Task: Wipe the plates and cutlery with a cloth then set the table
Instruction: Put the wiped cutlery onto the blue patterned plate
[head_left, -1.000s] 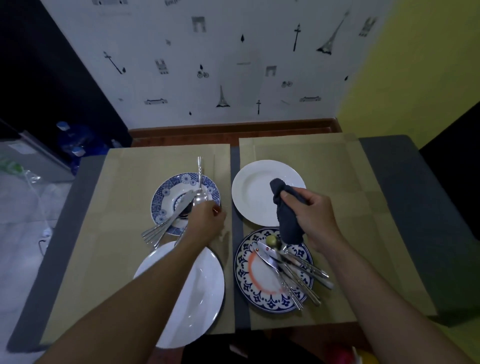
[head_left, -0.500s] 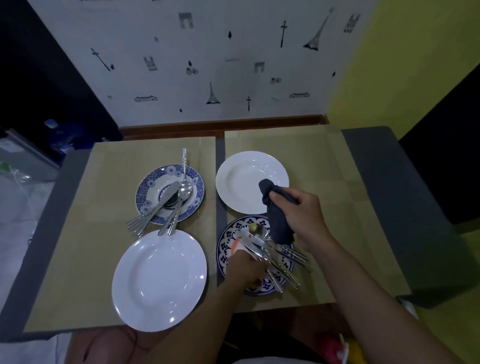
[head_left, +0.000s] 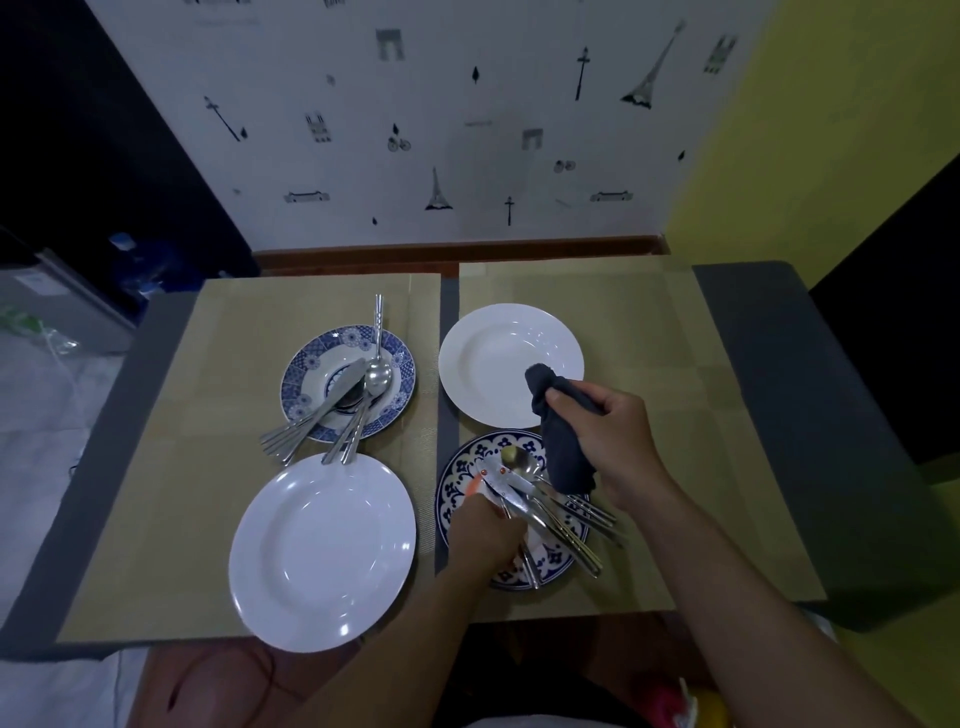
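Four plates lie on tan placemats. At the near right, a blue and orange patterned plate (head_left: 460, 480) carries a pile of cutlery (head_left: 558, 512). My left hand (head_left: 480, 535) lies on that pile, fingers curled round one piece. Just above the same plate, my right hand (head_left: 608, 447) grips a dark grey cloth (head_left: 563, 452) that hangs down. Farther back on the right is a white plate (head_left: 498, 364). The near left holds another white plate (head_left: 322, 551). A blue patterned plate (head_left: 311, 374) at the far left holds a knife, a spoon and forks (head_left: 332, 410).
The placemats (head_left: 649, 364) cover a grey table (head_left: 779, 395) that stands against a wall with black drawings. Grey table edge shows at the left and right. A blue water bottle (head_left: 127, 254) and a grey box stand on the floor at the far left.
My left hand left the far-left blue plate, crossed to the near-right patterned plate and closed on a piece of cutlery there. My right hand kept hold of the cloth.
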